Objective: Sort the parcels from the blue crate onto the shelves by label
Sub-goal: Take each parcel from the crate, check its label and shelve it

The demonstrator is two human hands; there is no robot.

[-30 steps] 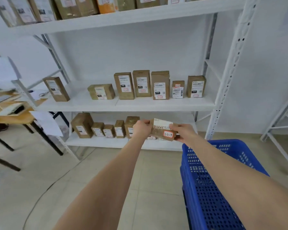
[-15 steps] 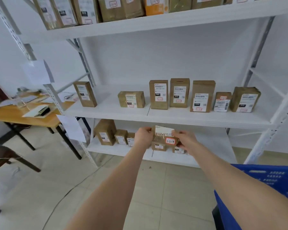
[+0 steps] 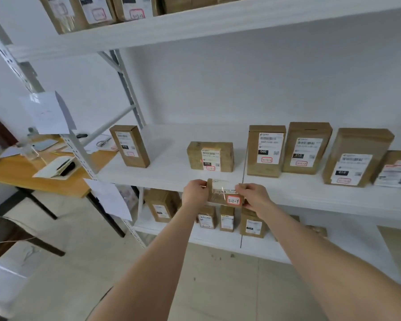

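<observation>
Left hand and right hand each pinch an end of the small brown cardboard parcel labelled 3-3-4, held at the front edge of the white middle shelf; advisable to slide it in flat, label outward, clear of the squat brown box behind.

My parcel is brown card with a white label and a white tag edged in red. The shelf is white; its boxes are brown, with white labels and black blocks. The counter is orange-yellow, the floor beige.
</observation>
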